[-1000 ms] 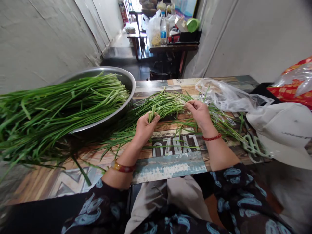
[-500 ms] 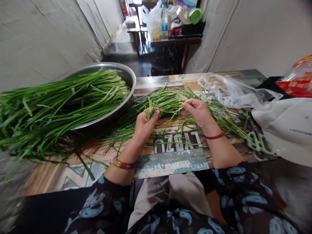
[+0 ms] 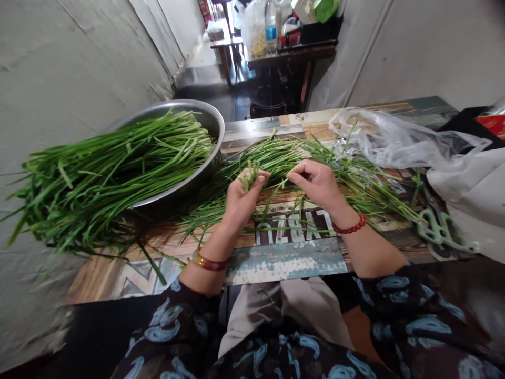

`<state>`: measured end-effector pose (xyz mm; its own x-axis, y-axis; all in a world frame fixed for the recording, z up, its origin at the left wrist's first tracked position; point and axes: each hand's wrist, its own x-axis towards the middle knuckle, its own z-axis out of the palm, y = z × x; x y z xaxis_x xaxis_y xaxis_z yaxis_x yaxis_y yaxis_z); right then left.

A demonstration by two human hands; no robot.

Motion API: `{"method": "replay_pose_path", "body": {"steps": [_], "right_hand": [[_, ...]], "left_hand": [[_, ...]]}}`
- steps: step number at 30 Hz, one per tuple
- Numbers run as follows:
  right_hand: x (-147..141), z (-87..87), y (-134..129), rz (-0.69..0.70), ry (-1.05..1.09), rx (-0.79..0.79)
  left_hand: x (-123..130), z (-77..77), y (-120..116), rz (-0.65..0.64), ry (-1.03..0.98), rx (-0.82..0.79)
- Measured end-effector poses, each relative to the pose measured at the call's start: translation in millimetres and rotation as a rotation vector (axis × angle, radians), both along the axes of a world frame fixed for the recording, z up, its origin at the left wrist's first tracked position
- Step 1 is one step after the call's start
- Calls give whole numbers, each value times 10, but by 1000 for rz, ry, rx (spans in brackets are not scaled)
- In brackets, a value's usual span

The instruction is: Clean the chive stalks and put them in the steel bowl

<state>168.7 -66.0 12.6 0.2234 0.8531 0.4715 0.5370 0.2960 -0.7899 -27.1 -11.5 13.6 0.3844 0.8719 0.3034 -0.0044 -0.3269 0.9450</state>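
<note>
- Two hands, both mine, bare, over one tabletop point(image 3: 288, 263) of plank pattern, mixed wood grain and flaking blue-white paint
- Left hand point(image 3: 240, 202): clenched round one small bunch point(image 3: 249, 178) of green stalks, cut-looking pale ends poking up above my thumb; too many to count
- Right hand point(image 3: 315, 184): thumb and forefinger pinched together, just beside the left; whether a thin stalk sits between them, I cannot tell
- Two main masses of stalks: one thick pile point(image 3: 130, 158) in the basin, long flat leaves spilling over its rim to the left; one looser heap point(image 3: 272, 158) on the tabletop, behind and between my hands, thin and stringy
- One basin point(image 3: 189, 182), round, smooth grey metal, to the left
- One bangle point(image 3: 211, 263), amber, glossy, on my left wrist; one bracelet point(image 3: 349, 226), red round beads, on my right
- One clear plastic bag point(image 3: 386, 139), crumpled, far right of the heap
- One pair of scissors point(image 3: 432, 226), pale green looped handles, near one off-white cloth cap point(image 3: 473, 189)
</note>
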Motion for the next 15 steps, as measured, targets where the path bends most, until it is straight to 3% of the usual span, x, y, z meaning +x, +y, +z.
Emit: {"method": "replay_pose_path", "body": {"steps": [5, 8, 11, 15], "right_hand": [[-170, 69, -68, 42, 3, 45], [-206, 76, -82, 39, 3, 59], [-181, 34, -73, 120, 69, 39], [-144, -121, -27, 302, 113, -101]], "left_hand": [[22, -34, -55, -333, 201, -82], [10, -25, -55, -463, 238, -143], [-10, 17, -56, -485, 188, -206], [-39, 72, -65, -453, -37, -394]]}}
